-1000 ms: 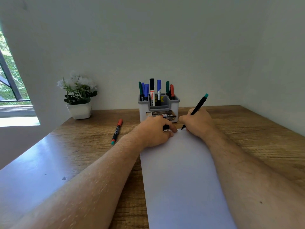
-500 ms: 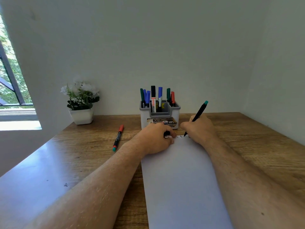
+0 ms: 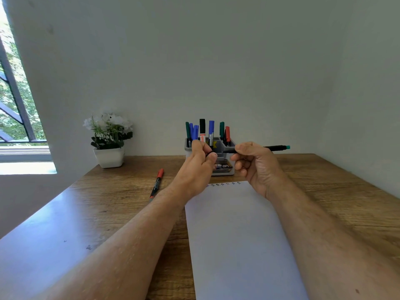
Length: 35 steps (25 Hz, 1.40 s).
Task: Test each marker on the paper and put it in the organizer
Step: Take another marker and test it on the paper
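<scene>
My right hand (image 3: 255, 163) holds a black marker with a teal end (image 3: 275, 148) level above the table, its tip pointing left. My left hand (image 3: 198, 167) is raised just in front of the tip and pinches a small dark cap (image 3: 208, 153). Both hands hover before the grey organizer (image 3: 225, 155), which holds several green, blue, black and red markers. The white paper (image 3: 236, 234) lies below, with a row of small marks (image 3: 223, 184) along its far edge. A red-capped marker (image 3: 157, 183) lies on the table to the left.
A white pot with white flowers (image 3: 109, 137) stands at the back left against the wall. The wooden table (image 3: 108, 213) runs to a wall on the right and a window on the far left.
Both hands have lifted off the paper. The right hand turned the marker from upright writing to level, and the left hand rose to meet its tip.
</scene>
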Each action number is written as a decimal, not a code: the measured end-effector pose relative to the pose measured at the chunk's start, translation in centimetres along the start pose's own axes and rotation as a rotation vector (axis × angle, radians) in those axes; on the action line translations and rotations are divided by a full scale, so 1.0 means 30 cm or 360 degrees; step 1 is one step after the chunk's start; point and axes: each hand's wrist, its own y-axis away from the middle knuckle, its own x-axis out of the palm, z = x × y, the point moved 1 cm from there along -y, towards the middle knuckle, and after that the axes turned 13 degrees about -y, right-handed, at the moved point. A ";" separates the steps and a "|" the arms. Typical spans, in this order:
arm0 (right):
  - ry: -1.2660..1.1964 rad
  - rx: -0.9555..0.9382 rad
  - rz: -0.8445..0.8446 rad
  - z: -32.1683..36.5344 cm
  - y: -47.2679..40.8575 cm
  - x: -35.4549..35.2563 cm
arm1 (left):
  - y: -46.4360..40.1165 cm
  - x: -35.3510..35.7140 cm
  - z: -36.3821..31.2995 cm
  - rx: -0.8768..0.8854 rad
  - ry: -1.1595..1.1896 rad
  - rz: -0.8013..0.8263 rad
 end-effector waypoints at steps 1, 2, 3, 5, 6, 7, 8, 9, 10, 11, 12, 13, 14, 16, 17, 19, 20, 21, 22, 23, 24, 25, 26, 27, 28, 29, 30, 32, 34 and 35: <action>-0.0002 -0.0006 -0.0014 0.002 0.002 0.001 | -0.001 -0.002 -0.001 0.0014 -0.0026 -0.0023; 0.0000 -0.0012 -0.0022 0.002 0.002 0.002 | -0.002 -0.002 -0.002 0.0023 -0.0049 -0.0026; 0.0006 -0.0015 -0.0026 0.002 0.002 0.002 | -0.002 -0.001 -0.001 0.0027 -0.0061 -0.0015; 0.0031 -0.0012 -0.0028 0.000 0.001 0.003 | 0.001 0.005 -0.003 0.0027 -0.0081 0.0016; 0.0043 -0.0010 -0.0026 -0.002 -0.002 0.003 | 0.002 0.008 -0.004 0.0029 -0.0095 0.0023; 0.0055 -0.0006 -0.0022 -0.004 -0.004 0.003 | 0.003 0.010 -0.006 0.0035 -0.0103 0.0023; 0.0072 0.0000 -0.0017 -0.006 -0.005 0.002 | 0.004 0.012 -0.009 0.0042 -0.0104 0.0018; 0.0094 0.0005 -0.0011 -0.009 -0.007 0.001 | 0.005 0.012 -0.010 0.0049 -0.0102 0.0013; 0.0114 0.0011 -0.0002 -0.011 -0.010 0.001 | 0.004 0.013 -0.011 0.0055 -0.0106 0.0013; 0.0126 0.0020 0.0008 -0.013 -0.010 0.001 | 0.005 0.014 -0.011 0.0060 -0.0117 0.0016; 0.0135 0.0026 0.0017 -0.014 -0.010 0.002 | 0.005 0.014 -0.011 0.0064 -0.0133 0.0020; 0.0141 0.0028 0.0023 -0.015 -0.010 0.001 | 0.004 0.015 -0.009 0.0067 -0.0153 0.0023; 0.0152 0.0026 0.0024 -0.016 -0.011 0.000 | 0.004 0.015 -0.007 0.0068 -0.0171 0.0027; 0.0178 0.0041 0.0037 -0.020 -0.010 0.000 | 0.005 0.015 -0.003 0.0061 -0.0201 0.0036; 0.0192 0.0063 0.0065 -0.025 -0.009 0.002 | 0.005 0.014 -0.001 0.0058 -0.0219 0.0033; 0.0192 0.0120 0.0140 -0.034 -0.006 0.009 | 0.005 0.012 0.002 0.0039 -0.0239 -0.0006; 0.0176 0.0142 0.0174 -0.036 -0.005 0.012 | 0.003 0.009 0.003 0.0018 -0.0221 -0.0039; 0.0144 0.0160 0.0202 -0.035 -0.005 0.013 | 0.002 0.006 0.004 -0.0008 -0.0182 -0.0076; 0.0092 0.0180 0.0222 -0.033 -0.007 0.011 | 0.000 0.004 0.004 -0.0035 -0.0130 -0.0111; 0.0023 0.0207 0.0235 -0.030 -0.009 0.009 | 0.000 0.001 0.004 -0.0054 -0.0072 -0.0139; -0.0043 0.0225 0.0226 -0.026 -0.012 0.007 | 0.000 0.000 0.003 -0.0063 -0.0010 -0.0157; -0.0089 0.0227 0.0208 -0.024 -0.015 0.006 | 0.001 -0.002 0.003 -0.0062 0.0045 -0.0169; -0.0121 0.0203 0.0183 -0.023 -0.018 0.006 | 0.001 -0.003 0.001 -0.0056 0.0089 -0.0181; -0.0138 0.0164 0.0149 -0.023 -0.019 0.008 | 0.000 -0.003 0.001 -0.0052 0.0124 -0.0198; -0.0134 0.0111 0.0104 -0.021 -0.021 0.009 | -0.002 -0.005 0.000 -0.0054 0.0162 -0.0224; -0.0102 0.0065 0.0067 -0.019 -0.020 0.011 | -0.004 -0.008 -0.001 -0.0064 0.0212 -0.0261; -0.0047 0.0027 0.0042 -0.019 -0.022 0.009 | -0.006 -0.011 0.000 -0.0078 0.0268 -0.0306; 0.0072 -0.0010 0.0022 -0.015 -0.019 0.004 | -0.009 -0.019 0.006 -0.0120 0.0380 -0.0414; 0.0172 -0.0051 0.0022 -0.014 -0.016 0.002 | -0.009 -0.028 0.020 -0.0205 0.0494 -0.0518; 0.0243 -0.0077 0.0026 -0.015 -0.014 0.004 | -0.009 -0.033 0.026 -0.0243 0.0554 -0.0559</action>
